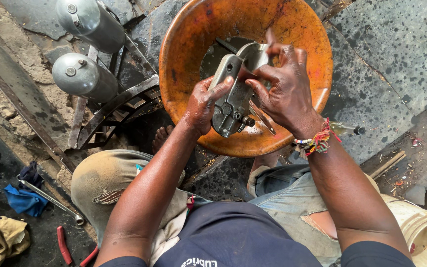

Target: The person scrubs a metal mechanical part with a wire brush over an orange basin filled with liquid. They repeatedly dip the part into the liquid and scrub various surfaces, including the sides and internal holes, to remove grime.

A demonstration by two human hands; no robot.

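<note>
Over an orange basin, the left hand grips a grey metal part while the right hand pinches a scrap against it; grime remains.

You see a rust-streaked orange basin behind the dull grey metal part. Left of the basin lie two silvery cylinders, blue rags and red-handled pliers. The bracelet is multicoloured.

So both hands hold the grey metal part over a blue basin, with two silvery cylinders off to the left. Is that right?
Not quite: the head view shows the basin is orange, not blue. The rest stands: the left hand and right hand both hold the grey metal part over it, with two silvery cylinders to the left.
</note>
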